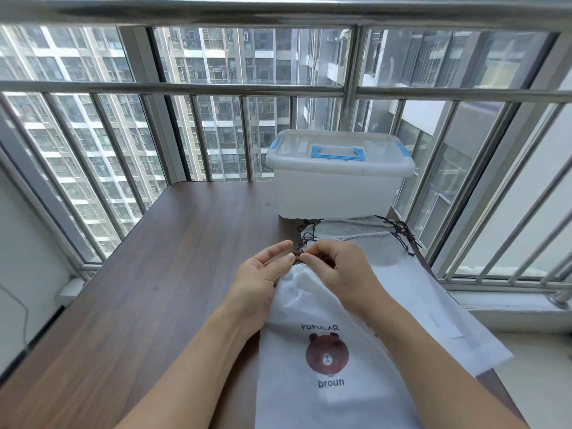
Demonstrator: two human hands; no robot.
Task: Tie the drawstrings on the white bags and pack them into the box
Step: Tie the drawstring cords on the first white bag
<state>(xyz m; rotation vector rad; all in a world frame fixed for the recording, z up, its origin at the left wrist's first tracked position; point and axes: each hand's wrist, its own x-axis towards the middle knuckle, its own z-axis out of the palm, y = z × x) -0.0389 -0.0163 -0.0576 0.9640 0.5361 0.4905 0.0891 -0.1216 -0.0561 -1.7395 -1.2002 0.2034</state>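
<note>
Pinching the dark drawstring (297, 253) at the gathered mouth of the bear-printed white bag (325, 351), both hands, left hand (263, 280) and right hand (335, 267), work over the wooden surface (161, 274). More white bags (411, 283) lie beside it. Behind stands the lidded plastic box (337, 178), contents unclear.

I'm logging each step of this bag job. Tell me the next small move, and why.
Probably draw the knot tight: both hands, left hand and right hand, pinch the dark drawstring at the gathered mouth of the bear-print bag. The box is lidded, so packing comes later.
</note>
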